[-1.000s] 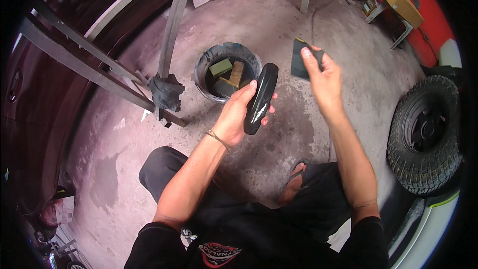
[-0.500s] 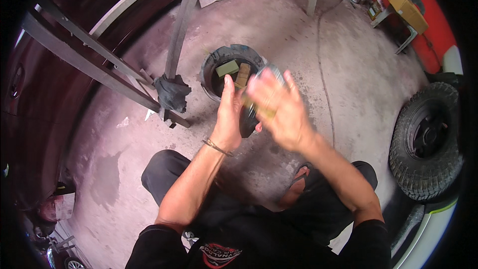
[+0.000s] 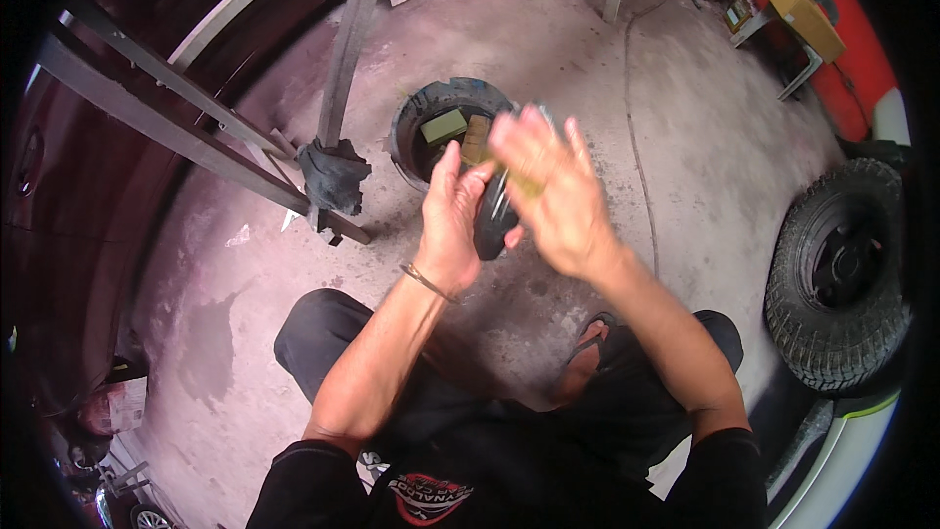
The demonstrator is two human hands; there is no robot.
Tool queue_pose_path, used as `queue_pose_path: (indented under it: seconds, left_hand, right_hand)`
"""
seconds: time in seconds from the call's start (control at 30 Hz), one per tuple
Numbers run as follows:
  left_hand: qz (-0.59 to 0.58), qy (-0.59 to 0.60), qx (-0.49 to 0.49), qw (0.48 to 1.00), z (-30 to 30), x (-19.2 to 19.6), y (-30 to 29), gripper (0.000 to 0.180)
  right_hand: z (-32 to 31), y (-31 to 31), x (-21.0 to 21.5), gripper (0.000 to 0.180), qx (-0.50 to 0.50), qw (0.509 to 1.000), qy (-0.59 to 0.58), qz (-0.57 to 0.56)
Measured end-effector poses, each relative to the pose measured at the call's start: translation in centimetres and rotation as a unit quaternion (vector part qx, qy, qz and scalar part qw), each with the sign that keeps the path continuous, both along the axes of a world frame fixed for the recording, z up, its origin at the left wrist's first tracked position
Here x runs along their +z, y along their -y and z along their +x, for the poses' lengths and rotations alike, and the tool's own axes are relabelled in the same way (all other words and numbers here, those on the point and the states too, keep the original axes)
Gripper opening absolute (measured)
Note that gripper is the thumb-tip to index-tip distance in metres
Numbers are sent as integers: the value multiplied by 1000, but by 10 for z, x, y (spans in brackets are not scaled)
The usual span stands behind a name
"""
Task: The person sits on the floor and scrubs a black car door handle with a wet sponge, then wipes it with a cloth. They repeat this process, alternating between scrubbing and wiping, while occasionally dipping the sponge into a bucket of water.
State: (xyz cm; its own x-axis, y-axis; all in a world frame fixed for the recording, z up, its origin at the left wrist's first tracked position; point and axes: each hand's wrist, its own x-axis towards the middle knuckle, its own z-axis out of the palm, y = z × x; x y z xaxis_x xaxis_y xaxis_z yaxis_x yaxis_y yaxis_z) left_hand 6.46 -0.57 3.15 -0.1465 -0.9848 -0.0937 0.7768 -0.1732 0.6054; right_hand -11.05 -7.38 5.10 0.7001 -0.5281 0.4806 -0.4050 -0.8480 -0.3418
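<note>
In front of me, over the near side of a round black bucket (image 3: 402,137), my left hand (image 3: 450,230) grips a glossy black curved piece (image 3: 493,223) from its left side, thumb up. My right hand (image 3: 563,206) lies across the upper right of that piece, palm down and smeared by motion. Under its palm shows a yellowish pad (image 3: 530,185), pressed against the piece; its exact kind is unclear. Inside the bucket lie a pale green block (image 3: 445,127) and a brown block (image 3: 475,140). The far end of the black piece is hidden behind my right hand.
Left of the bucket stands a grey metal frame (image 3: 176,98) with a dark cloth (image 3: 334,176) on its leg, beside a dark car body (image 3: 59,186). At right are a spare tyre (image 3: 837,279), a cardboard box (image 3: 798,8) and a cable (image 3: 636,157) on the floor.
My right hand has shifted slightly along the black piece, still blurred. The left hand and the piece have moved a little up and right in the picture.
</note>
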Motion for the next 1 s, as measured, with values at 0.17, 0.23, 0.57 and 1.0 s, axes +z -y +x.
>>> queue_pose_path:
  seconds: [0.17,0.23,0.57,1.0]
  left_hand:
    - [129,53,99,985,-10,7,1,85]
    - [190,72,170,964,-10,-4,3,82]
    - [192,31,247,949,-31,9,8,75]
    - [140,165,170,961,-31,-19,4,61]
  right_hand:
    - [1,-27,-9,48,23,998,53,7]
    - [-5,-38,-14,47,50,999,-7,1]
    - [-4,-37,-15,56,7,1000,3,28]
    - [0,20,-4,50,-80,991,55,88]
